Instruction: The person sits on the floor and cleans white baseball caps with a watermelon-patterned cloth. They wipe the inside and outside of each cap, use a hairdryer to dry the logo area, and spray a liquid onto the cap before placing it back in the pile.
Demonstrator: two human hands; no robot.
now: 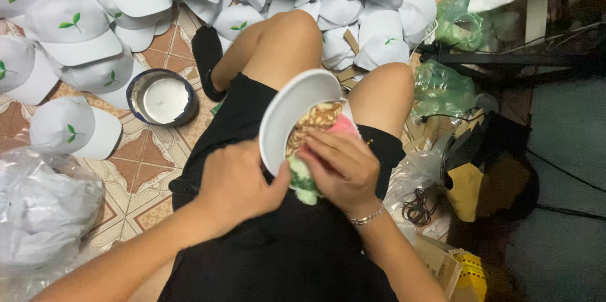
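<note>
Over the lap, the left hand [237, 185] clasps the brim of a white cap [291, 112] while the right hand [338, 169] presses a pink-and-green sponge [303, 182] inside it, best scrubbed with the cap steady, wiping evenly along the lining.

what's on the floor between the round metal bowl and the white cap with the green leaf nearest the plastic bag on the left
Nothing: in the head view only bare patterned floor tile shows between the metal bowl and that white cap.

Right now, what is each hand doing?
Left hand: closed, gripping the white cap by its brim.
Right hand: closed, pressing a pink and green cloth into the cap.
</note>
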